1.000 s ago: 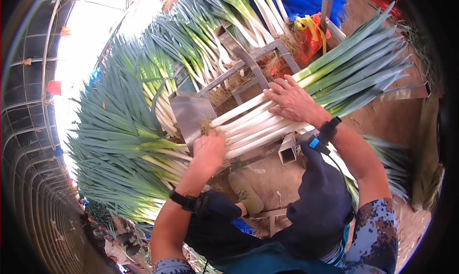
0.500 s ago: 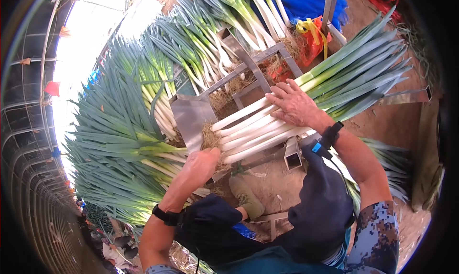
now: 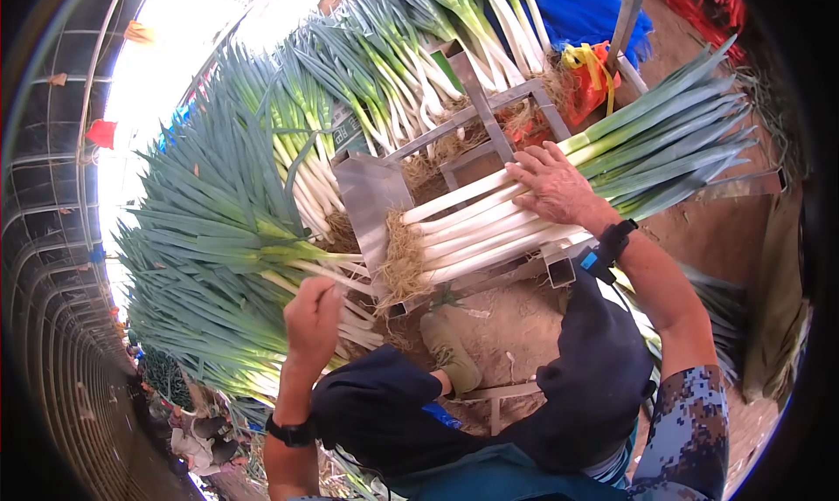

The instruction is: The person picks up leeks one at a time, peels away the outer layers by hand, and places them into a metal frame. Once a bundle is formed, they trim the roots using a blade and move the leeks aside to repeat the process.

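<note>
Several leeks (image 3: pixel 476 232) lie side by side across a metal frame (image 3: pixel 376 191), their roots (image 3: pixel 404 261) at the left against its upright plate and their green tops fanning to the upper right. My right hand (image 3: pixel 559 186) lies over the white stalks near where they turn green, its fingers curled over them. Apart from the bundle, my left hand (image 3: pixel 315 317) is raised at the lower left, beside a heap of leeks (image 3: pixel 210 265). Its fingers are closed; I cannot see whether anything is in them.
More leeks (image 3: pixel 384 73) lie in a row beyond the frame. Blue netting (image 3: pixel 585 16) and yellow and orange strips (image 3: pixel 590 64) are at the upper right. A square metal tube end (image 3: pixel 559 269) juts out near my right knee. Bare soil (image 3: pixel 498 326) shows below.
My left hand has left the root end of the bundle and moved left and down toward me. My right hand stays on the stalks. The whole view has shifted slightly.
</note>
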Demonstrator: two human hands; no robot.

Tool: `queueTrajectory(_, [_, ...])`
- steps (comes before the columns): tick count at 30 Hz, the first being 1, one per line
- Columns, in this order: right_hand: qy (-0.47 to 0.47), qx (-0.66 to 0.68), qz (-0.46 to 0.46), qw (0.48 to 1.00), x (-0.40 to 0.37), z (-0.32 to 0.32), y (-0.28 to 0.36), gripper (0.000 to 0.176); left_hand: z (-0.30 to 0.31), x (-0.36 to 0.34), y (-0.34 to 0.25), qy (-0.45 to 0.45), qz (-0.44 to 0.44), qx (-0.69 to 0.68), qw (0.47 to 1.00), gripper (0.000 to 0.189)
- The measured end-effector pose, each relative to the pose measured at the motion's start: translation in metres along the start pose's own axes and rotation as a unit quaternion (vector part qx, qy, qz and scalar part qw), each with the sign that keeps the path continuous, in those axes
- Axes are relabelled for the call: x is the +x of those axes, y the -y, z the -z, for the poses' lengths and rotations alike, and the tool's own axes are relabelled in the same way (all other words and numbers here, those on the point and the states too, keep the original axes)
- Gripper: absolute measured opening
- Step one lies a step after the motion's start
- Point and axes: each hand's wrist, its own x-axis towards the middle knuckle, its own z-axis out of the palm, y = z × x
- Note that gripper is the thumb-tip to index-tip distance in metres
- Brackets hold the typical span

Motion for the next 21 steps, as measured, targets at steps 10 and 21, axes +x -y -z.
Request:
queueTrajectory(10, [0.006, 0.041, -0.022, 0.999, 0.004, 0.003, 0.002, 0.059, 0.061, -0.181, 0.157, 0.105, 0.277, 0.272, 0.916, 0.025])
queueTrajectory(21, [-0.066, 0.041, 0.007, 0.997, 0.002, -0.008, -0.01, 0.055, 0.05, -0.02, 0.04, 0.014, -0.007, 0.351, 0.936, 0.018])
